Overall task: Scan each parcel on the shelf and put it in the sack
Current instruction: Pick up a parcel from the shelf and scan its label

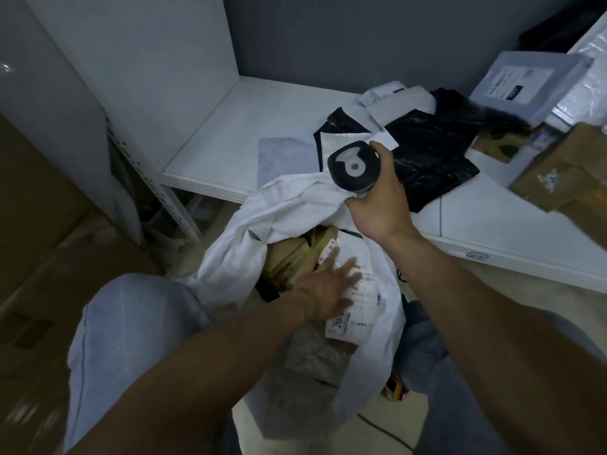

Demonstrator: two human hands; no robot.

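A white woven sack (236,251) stands open on the floor between my knees, with cardboard boxes (289,254) inside. My left hand (328,284) reaches into it, fingers straight, pressing on a white parcel with a printed label (361,297). Above the sack's far rim, my right hand (377,198) grips a black handheld scanner (353,169), its head turned toward me. On the white shelf (249,123) behind lie black plastic mailers (430,152), white mailers (397,100) and a pale flat parcel (285,156).
At the shelf's right end stand a grey-blue labelled box (525,83) and brown cardboard boxes (565,169). A perforated shelf upright (154,178) runs down at left. Large brown cartons (39,224) fill the left side. A cable (384,431) lies on the floor.
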